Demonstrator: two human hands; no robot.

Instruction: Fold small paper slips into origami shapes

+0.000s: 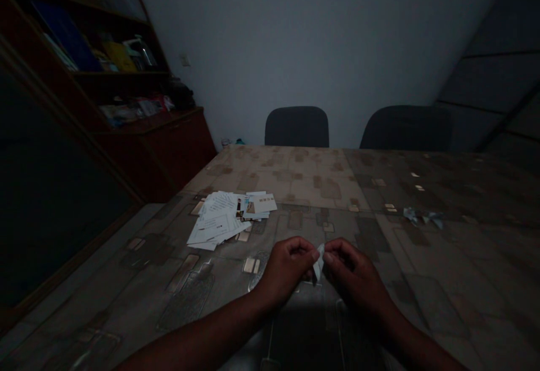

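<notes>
Between my two hands is a small folded piece of pale paper (319,263), held up just over the table near its front edge. My left hand (292,261) pinches its left side between thumb and fingers. On the other side, my right hand (352,269) grips the paper's right edge with thumb and forefinger. Parts of the paper are hidden behind my fingertips. Left of my hands lies a spread pile of printed paper sheets and cards (221,219). Off to the right sit small folded paper pieces (423,217), too dim to make out in detail.
A patterned cloth (295,177) covers the table (261,160). Two dark chairs (296,126) stand at its far side, before a plain wall. To the left is a wooden shelf unit (169,140) with folders, a kettle-like vessel (145,53) and bags. The room is dim.
</notes>
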